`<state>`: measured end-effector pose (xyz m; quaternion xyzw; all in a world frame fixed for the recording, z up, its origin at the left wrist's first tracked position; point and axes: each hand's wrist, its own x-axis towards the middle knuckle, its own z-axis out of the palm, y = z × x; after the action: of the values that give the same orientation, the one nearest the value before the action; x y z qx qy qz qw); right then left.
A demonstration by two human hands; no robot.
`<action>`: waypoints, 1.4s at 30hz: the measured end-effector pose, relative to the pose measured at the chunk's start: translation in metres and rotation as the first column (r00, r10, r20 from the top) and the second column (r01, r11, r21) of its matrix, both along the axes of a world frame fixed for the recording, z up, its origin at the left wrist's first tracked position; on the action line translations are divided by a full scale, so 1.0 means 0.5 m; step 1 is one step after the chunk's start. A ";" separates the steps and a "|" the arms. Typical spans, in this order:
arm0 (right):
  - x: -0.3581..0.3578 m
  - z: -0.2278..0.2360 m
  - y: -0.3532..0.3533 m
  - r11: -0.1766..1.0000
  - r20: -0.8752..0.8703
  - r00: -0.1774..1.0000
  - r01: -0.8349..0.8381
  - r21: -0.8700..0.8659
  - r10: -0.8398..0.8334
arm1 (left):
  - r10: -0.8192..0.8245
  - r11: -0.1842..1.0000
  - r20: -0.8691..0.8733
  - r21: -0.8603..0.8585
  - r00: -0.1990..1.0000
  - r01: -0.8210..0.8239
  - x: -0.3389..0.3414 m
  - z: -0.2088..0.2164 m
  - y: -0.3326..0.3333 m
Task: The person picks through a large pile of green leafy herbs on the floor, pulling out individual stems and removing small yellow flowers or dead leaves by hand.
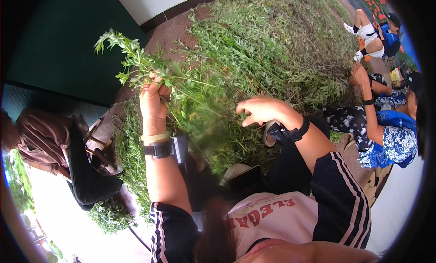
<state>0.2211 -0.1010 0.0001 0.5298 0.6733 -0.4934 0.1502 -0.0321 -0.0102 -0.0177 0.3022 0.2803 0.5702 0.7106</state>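
Note:
My left hand (154,99) is raised at the left, its fingers closed around a leafy green plant stem (129,51). The stem's bushy tip leans up and left, and thin stalks trail to the right below the fist. My right hand (262,110) hovers over the greenery with curved fingers and the thumb apart; nothing shows in it. A large heap of cut leafy plants (263,49) spreads in front of me and under both hands. Between my forearms some of the greenery is blurred. Each wrist wears a dark strap with a small device.
A person in brown (43,133) sits on a low seat at the left. Two people sit along the right side, one in a blue patterned shirt (399,145), another in white shorts (369,33). A dark green panel (68,40) stands at the far left, beside a white wall (163,4).

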 end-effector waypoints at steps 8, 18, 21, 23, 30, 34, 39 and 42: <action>-0.022 -0.010 0.031 0.705 -0.639 0.696 0.630 0.326 -0.327 | -0.130 0.987 -0.131 -0.109 0.983 0.116 0.100 -0.008 -0.040; -0.066 -0.055 0.022 0.750 -0.815 0.295 0.618 -0.235 -0.498 | -0.054 0.987 -0.169 -0.157 0.984 0.027 0.141 -0.012 -0.056; -0.080 -0.031 0.018 0.736 -0.790 0.325 0.640 -0.222 -0.520 | -0.119 0.989 -0.123 -0.107 0.985 0.106 0.137 -0.026 -0.055; -0.086 -0.028 0.021 0.685 -0.722 0.411 0.719 -0.120 -0.557 | -0.147 0.988 -0.060 -0.062 0.987 0.144 0.137 -0.026 -0.056; -0.069 -0.049 0.025 0.881 -0.557 0.785 0.436 0.184 -0.271 | 0.067 0.996 -0.111 -0.043 0.992 -0.073 0.097 0.008 -0.025; -0.070 -0.044 0.020 0.862 -0.638 0.707 0.490 0.131 -0.306 | 0.000 0.997 -0.099 -0.080 0.995 -0.008 0.085 0.012 -0.025; -0.066 -0.048 0.023 0.855 -0.666 0.660 0.515 0.065 -0.347 | -0.060 0.996 -0.127 -0.075 0.990 0.051 0.096 0.002 -0.032; -0.067 -0.037 0.021 0.860 -0.698 0.633 0.508 0.050 -0.334 | -0.004 0.997 -0.150 -0.083 0.989 -0.009 0.086 0.012 -0.028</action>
<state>0.1877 -0.0903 -0.0185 0.4743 0.5922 -0.5848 -0.2870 0.0108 -0.0242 -0.0115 0.3139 0.3567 0.5346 0.6989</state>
